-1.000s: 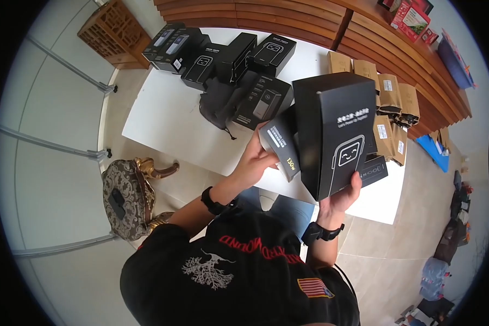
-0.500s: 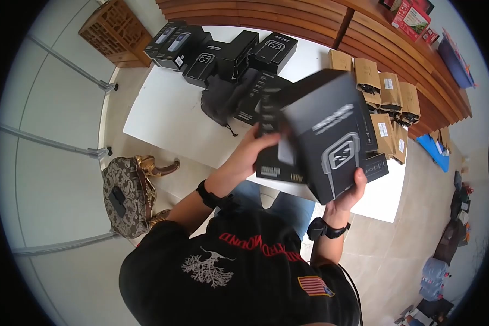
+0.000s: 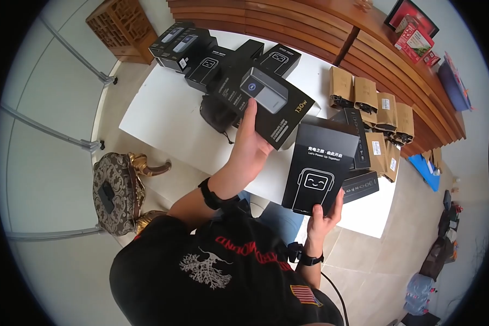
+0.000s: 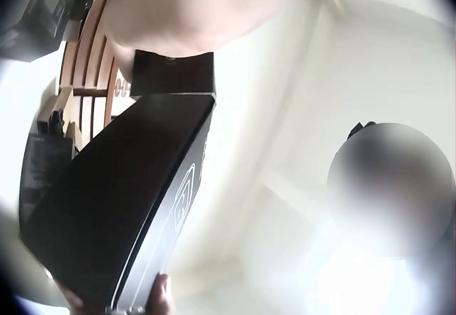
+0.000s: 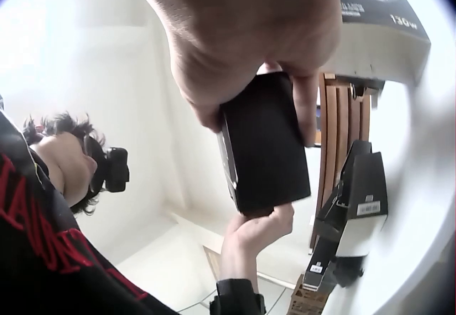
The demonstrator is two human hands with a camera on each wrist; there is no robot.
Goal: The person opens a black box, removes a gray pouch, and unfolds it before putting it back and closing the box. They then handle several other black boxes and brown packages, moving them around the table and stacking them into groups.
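Observation:
My left hand (image 3: 250,149) grips a black box (image 3: 266,103) printed with a grey power bank and "130w"; the thumb lies on its printed face. My right hand (image 3: 325,220) holds a tall black box (image 3: 319,168) with a smiling-face line drawing and white lettering, thumb on the front, fingers along the side. The two boxes are side by side above the table. In the left wrist view the smiling-face box (image 4: 121,194) stands tilted, with right fingers (image 4: 161,297) at its lower end. The right wrist view shows a dark end of that box (image 5: 267,148).
Several black boxes (image 3: 206,68) and a dark drawstring pouch (image 3: 214,114) occupy the far left of the white table (image 3: 152,117). Brown paper packages (image 3: 387,111) line its right side, near further black boxes (image 3: 361,186). A patterned stool (image 3: 117,198) stands at the left.
My left hand has moved up and left, turning the power bank box so its printed face shows. My right hand has lowered the smiling-face box to the left, and a gap opened between them.

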